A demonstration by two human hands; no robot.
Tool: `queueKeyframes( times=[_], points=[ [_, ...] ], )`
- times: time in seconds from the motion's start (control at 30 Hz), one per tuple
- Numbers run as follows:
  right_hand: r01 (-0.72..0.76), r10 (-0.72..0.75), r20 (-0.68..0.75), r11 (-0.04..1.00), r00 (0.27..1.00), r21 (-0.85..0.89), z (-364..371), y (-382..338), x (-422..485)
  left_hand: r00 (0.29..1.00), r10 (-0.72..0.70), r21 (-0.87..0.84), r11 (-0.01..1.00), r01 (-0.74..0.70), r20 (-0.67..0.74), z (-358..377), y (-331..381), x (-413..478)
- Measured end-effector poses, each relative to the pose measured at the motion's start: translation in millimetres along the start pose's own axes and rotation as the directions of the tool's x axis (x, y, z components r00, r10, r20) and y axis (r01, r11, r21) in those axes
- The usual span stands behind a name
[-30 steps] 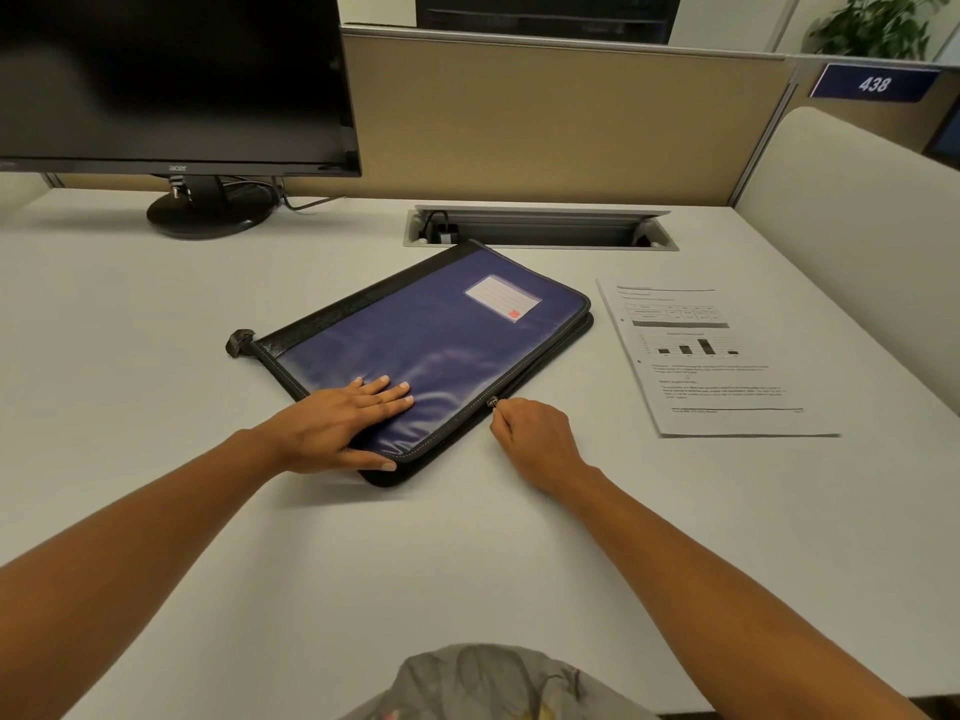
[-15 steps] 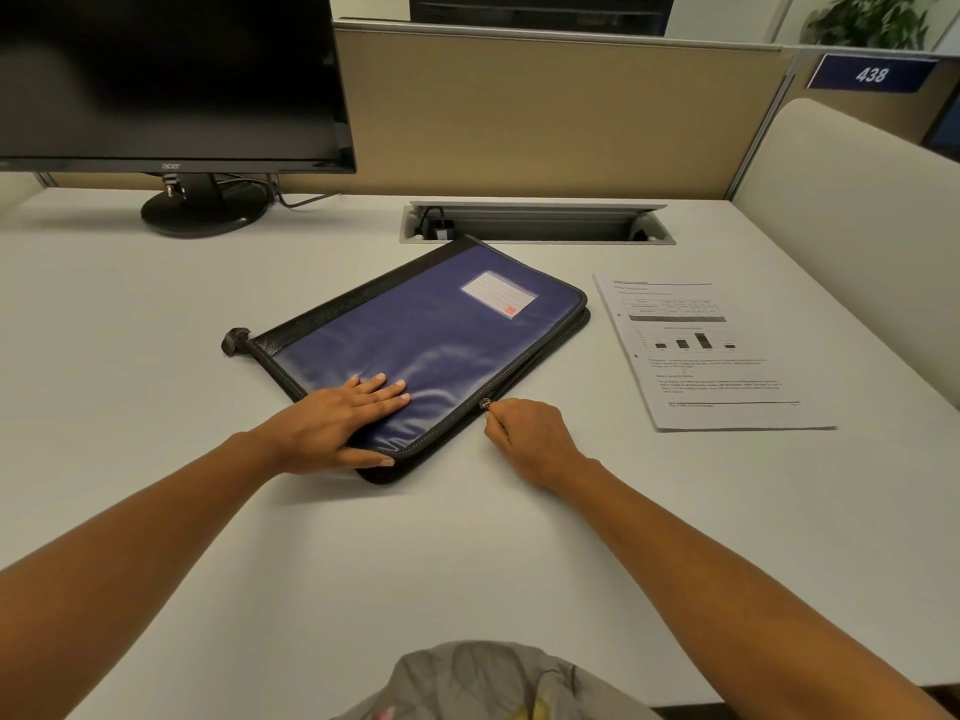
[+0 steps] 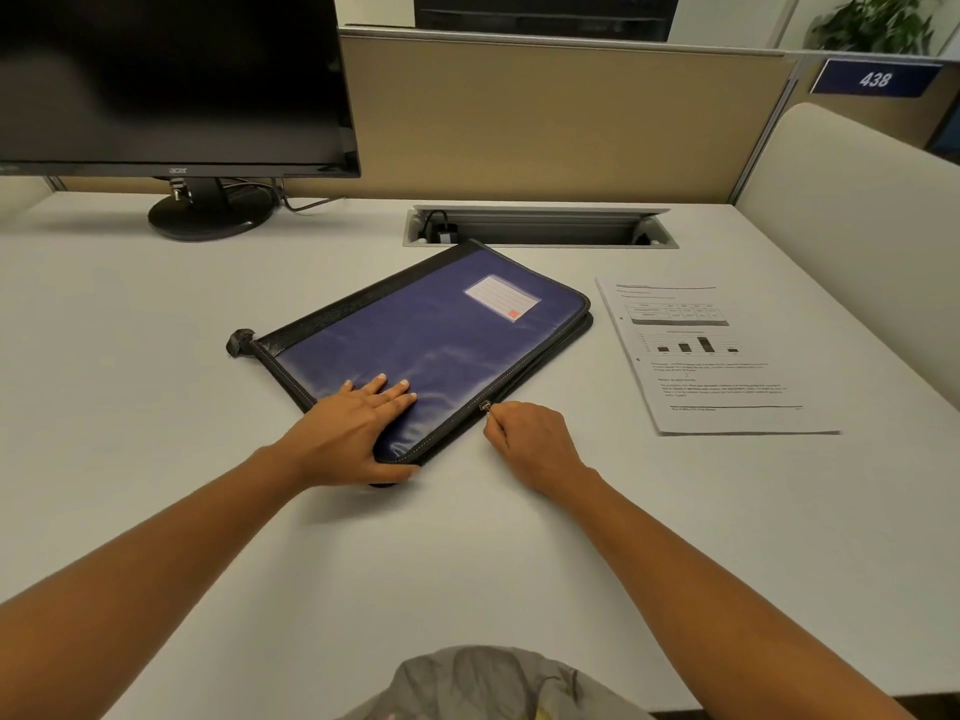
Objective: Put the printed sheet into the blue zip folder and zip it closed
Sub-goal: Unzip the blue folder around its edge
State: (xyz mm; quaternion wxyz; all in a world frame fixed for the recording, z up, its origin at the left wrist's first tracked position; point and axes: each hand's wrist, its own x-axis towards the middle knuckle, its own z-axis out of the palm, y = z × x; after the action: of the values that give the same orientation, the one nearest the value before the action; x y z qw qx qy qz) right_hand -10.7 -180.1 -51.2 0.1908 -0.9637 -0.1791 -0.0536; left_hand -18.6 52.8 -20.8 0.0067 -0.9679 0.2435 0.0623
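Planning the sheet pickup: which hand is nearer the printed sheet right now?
Right. The right hand pinches the zipper pull at the edge of the blue zip folder, left of the printed sheet. The left hand lies flat on the folder, farther left.

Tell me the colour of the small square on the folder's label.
The small square is red, on the white lined label of the blue zip folder; head view.

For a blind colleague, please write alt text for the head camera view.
A person's left hand presses flat on a blue folder on a white desk, while the right hand pinches its zip pull. A printed sheet lies right of it; a dark monitor stands back left.
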Motion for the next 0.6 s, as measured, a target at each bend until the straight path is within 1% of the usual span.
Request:
queueKeyframes(
  times=[0.07,0.17,0.27,0.33,0.4,0.5,0.6],
  points=[
    [-0.01,0.009,-0.009,1.0,1.0,-0.004,1.3,0.5,0.1,0.992,-0.122,0.044,0.992,0.122,-0.014,3.0,21.1,4.0],
    [-0.02,0.02,-0.012,1.0,1.0,-0.022,2.9,0.1,0.7,0.957,-0.288,0.04,0.957,0.289,-0.025,4.8,51.9,19.9],
    [-0.022,0.021,-0.017,0.999,1.0,-0.031,2.6,-0.3,1.3,0.935,-0.355,0.066,0.933,0.354,-0.009,-0.7,67.3,38.4],
    [-0.03,0.03,-0.015,0.999,0.999,-0.03,2.0,2.7,2.8,0.938,-0.344,0.119,0.933,0.339,0.026,-4.9,69.4,45.3],
    [-0.036,0.036,-0.012,0.999,0.999,-0.04,1.5,7.0,4.9,0.961,-0.276,0.169,0.948,0.268,0.023,-8.3,64.9,47.2],
    [-0.033,0.032,-0.023,0.999,0.999,-0.042,0.5,13.6,9.1,0.987,-0.155,0.147,0.976,0.16,-0.04,-12.6,54.4,47.1],
    [-0.047,0.045,-0.04,0.998,0.998,-0.045,-0.2,20.7,13.4,0.992,-0.119,0.126,0.984,0.124,-0.052,-13.6,52.5,45.7]
  ],
)
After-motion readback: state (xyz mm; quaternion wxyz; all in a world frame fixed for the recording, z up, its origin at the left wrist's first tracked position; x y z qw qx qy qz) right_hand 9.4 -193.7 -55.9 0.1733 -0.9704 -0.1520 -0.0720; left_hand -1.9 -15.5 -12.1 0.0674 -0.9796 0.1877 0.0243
